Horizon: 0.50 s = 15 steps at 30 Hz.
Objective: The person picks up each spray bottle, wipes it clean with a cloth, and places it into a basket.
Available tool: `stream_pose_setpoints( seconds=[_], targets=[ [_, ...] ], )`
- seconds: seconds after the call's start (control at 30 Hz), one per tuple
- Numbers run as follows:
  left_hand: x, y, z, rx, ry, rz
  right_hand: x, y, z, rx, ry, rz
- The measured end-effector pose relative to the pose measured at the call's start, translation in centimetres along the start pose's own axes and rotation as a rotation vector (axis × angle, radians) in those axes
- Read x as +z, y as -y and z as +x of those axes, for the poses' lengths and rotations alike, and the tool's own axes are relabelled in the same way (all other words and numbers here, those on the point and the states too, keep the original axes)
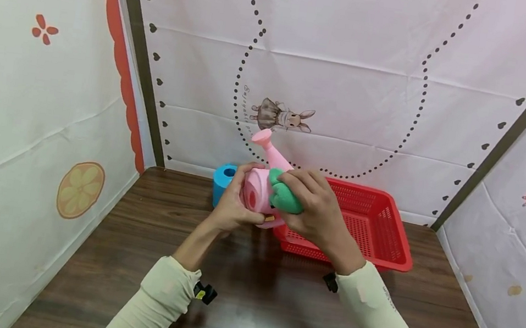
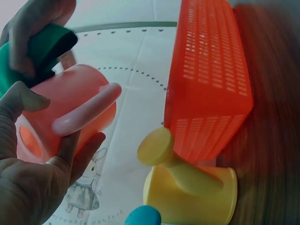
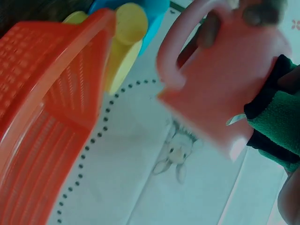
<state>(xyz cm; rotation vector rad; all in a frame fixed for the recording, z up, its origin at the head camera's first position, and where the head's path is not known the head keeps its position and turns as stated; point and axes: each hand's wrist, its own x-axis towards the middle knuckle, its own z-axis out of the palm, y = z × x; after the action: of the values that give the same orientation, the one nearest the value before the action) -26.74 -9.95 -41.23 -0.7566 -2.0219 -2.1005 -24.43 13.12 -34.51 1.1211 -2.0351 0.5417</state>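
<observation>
Brown wood-grained worktop (image 1: pixel 248 317) lies nearest, and above it the left hand (image 1: pixel 232 209) is clamped round a pink watering can (image 1: pixel 262 183) while the right hand (image 1: pixel 315 204) grips a green cloth (image 1: pixel 286 199) against its side. Hard pressing there could twist the smooth-looking can out of the left hand's hold, dropping it onto the red basket (image 1: pixel 391 231) at right. Farther back, such a fall could also tip the blue container (image 1: pixel 220 183) at left or the yellow watering can (image 2: pixel 201 201) between it and the basket.
</observation>
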Motion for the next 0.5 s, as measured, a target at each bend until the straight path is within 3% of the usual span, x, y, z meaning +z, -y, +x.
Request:
stream_pose_setpoints(
  seconds=[0.5],
  targets=[
    [1.0, 1.0, 1.4, 0.043, -0.022, -0.015, 1.5, 1.8, 2.1, -0.128, -0.027, -0.065]
  ],
)
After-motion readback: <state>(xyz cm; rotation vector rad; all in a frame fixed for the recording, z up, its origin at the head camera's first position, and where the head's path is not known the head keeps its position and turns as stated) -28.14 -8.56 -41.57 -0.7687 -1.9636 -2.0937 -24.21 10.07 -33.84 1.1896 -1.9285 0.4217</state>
